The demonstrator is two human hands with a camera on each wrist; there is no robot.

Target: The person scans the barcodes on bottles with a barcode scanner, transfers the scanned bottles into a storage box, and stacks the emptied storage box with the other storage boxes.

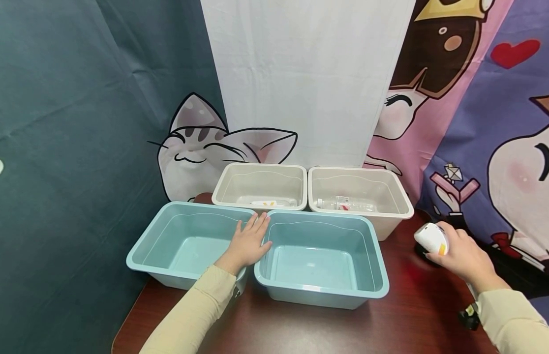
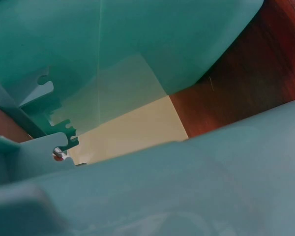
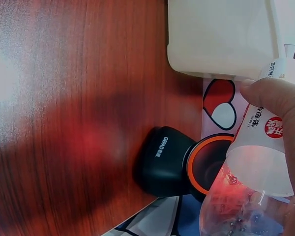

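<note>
My right hand (image 1: 467, 258) grips a clear plastic bottle (image 3: 258, 172) with a white label. In the head view the bottle (image 1: 431, 239) shows mostly as white, above a black device with an orange ring (image 3: 172, 162) on the table. My left hand (image 1: 248, 242) lies with fingers extended over the meeting rims of the left blue bin (image 1: 146, 246) and the right blue bin (image 1: 323, 290). The left wrist view shows blue plastic walls close up, and little of that hand.
Behind the blue bins stand two cream bins. The left cream bin (image 1: 261, 169) holds a white-labelled item (image 1: 272, 202); the right cream bin (image 1: 405, 211) holds a clear bottle (image 1: 350, 203). Under them is a reddish-brown table (image 1: 301, 329). A printed curtain (image 1: 310, 83) hangs behind.
</note>
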